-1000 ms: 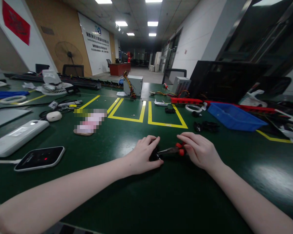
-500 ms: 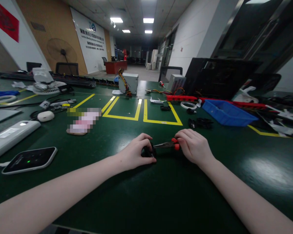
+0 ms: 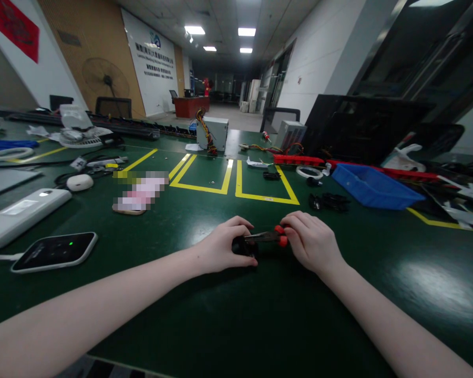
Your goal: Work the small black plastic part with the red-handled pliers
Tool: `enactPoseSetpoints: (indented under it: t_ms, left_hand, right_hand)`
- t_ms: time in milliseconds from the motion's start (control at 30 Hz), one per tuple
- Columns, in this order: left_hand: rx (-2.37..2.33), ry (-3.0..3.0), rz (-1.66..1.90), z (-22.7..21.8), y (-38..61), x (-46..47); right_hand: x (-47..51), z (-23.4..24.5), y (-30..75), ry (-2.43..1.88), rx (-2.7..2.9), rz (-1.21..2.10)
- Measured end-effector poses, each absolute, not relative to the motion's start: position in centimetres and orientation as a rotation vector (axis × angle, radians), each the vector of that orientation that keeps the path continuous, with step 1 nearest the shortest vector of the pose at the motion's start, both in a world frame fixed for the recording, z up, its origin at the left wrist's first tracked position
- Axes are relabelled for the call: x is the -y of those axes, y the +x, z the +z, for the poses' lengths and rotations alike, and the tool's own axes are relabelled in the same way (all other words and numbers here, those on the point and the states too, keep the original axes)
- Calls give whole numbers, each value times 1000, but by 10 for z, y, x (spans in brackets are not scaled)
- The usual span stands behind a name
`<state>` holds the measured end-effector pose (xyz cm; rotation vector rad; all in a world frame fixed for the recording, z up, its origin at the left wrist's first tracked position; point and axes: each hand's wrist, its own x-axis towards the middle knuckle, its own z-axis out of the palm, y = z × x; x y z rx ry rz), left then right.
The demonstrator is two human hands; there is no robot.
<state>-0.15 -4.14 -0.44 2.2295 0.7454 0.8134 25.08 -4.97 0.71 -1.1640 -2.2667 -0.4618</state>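
Observation:
My left hand (image 3: 223,247) rests on the green table (image 3: 260,315) with its fingers curled round a small black part (image 3: 242,245). My right hand (image 3: 311,241) is closed on the red handles of a pair of long-nose pliers (image 3: 266,237). The pliers' metal jaws point left and reach the black part held by my left hand. Both hands sit close together near the table's middle, just in front of the yellow marked boxes (image 3: 236,184).
A phone (image 3: 55,252) and a white device (image 3: 21,215) lie at the left. A blue tray (image 3: 374,189), small black parts (image 3: 329,201), a white tape ring (image 3: 306,172) and a red strip (image 3: 295,159) sit at the right. Two grey power supplies (image 3: 215,133) stand behind.
The hands have stayed together on the black part and pliers, with only small shifts; the view has moved slightly.

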Motion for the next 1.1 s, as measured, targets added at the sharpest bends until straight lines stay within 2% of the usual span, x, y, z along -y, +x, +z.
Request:
enactPoseSetpoints:
  t_ms: [233,500,767,1100]
  left_hand:
    - [-753,2192,910,-1,-1,43]
    - [-769,2191,938,-1,-2,43]
    - [-756,2200,954,-6,-1,40]
    - [-792,2181,903,-4,-2,41]
  right_hand:
    - [52,8,251,-1214,2261,-381]
    - [55,12,246,-1177,2397,-634]
    - [55,12,243,-1281,2416,-684]
    - [57,15,242,-1356,2506,-504]
